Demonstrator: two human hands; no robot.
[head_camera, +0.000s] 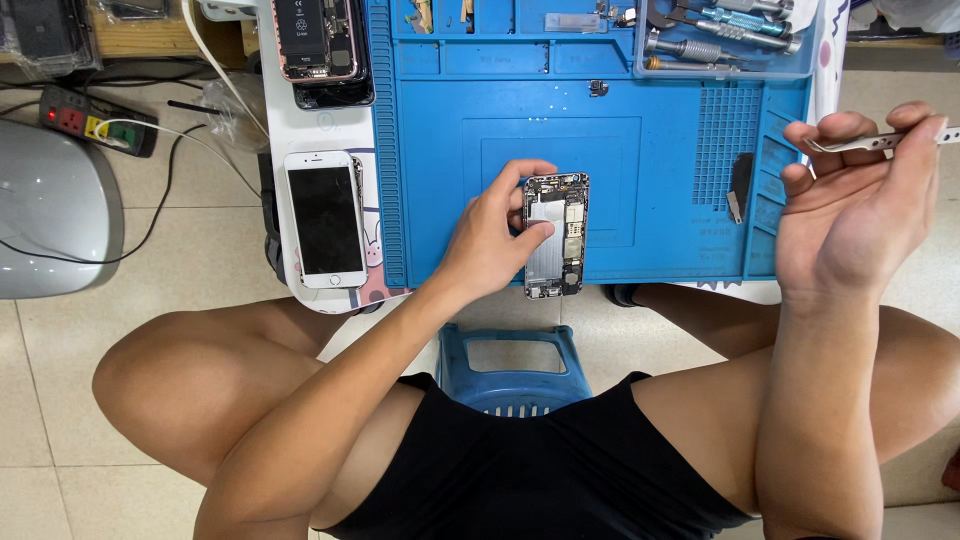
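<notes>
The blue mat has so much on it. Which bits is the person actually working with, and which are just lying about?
In use:
- opened phone body, steadied by the left hand
- metal tweezers, pinched in the right hand

Lying about:
- white phone, screen up
- opened phone with its battery showing
- clear tray of screwdrivers
- small dark pry tool
- power strip

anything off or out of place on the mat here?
Mostly tidy. The opened phone under the left hand overhangs the blue mat's near edge. The right hand holds tweezers off the mat.
</notes>
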